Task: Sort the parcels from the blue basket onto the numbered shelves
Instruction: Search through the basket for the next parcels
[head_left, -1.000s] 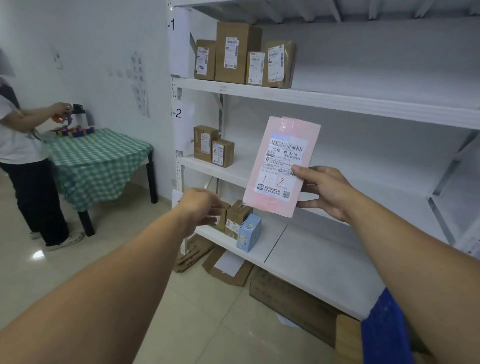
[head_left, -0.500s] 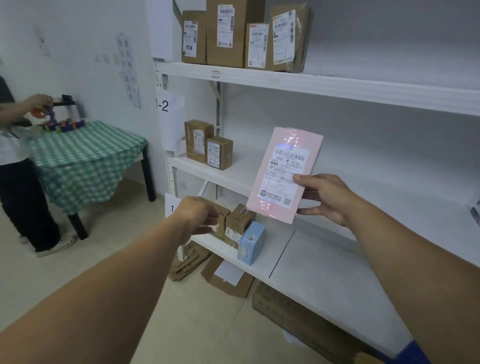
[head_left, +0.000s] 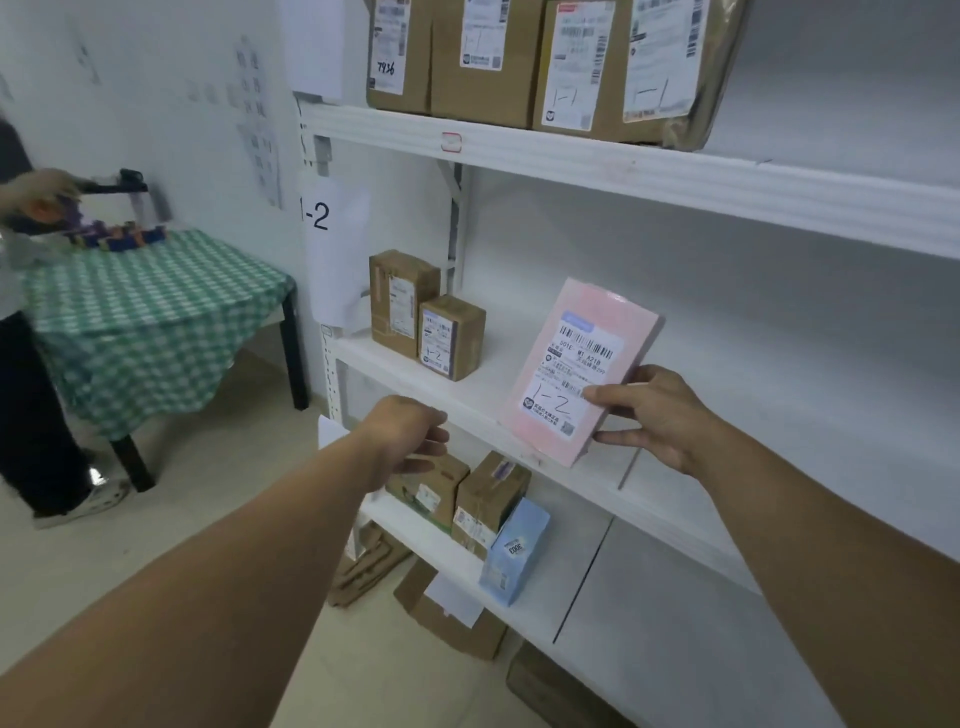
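**Pink parcel held at the 1-2 shelf**

Head view: The right hand (head_left: 660, 415), right of centre in the frame, grips a flat pink parcel (head_left: 576, 374) by its right edge, thumb across the white label and fingers behind. The label bears a handwritten "1-2". The parcel stands on end, tilted back, with its lower corner at the front lip of the middle shelf (head_left: 483, 410); whether it rests on the lip cannot be told.

The left hand (head_left: 410, 431), just below centre, hangs in front of that lip with its fingers loosely curled, holding nothing.

A paper sign (head_left: 318, 215) reading "1-2" hangs on the rack's post at the shelf's left end. Two brown boxes stand on this shelf left of the parcel and apart from it: a tall box (head_left: 402, 301) and a short box (head_left: 451, 336), touching, the short one also marked "1-2".

The top shelf (head_left: 623, 166), along the upper frame, carries a row of brown labelled cartons (head_left: 488, 57). The lower shelf (head_left: 582, 587) holds brown boxes and a blue box (head_left: 514, 553) side by side.

At the left edge, a second person (head_left: 31, 415) stands at a tabletop (head_left: 145, 312) with a green checked cloth.
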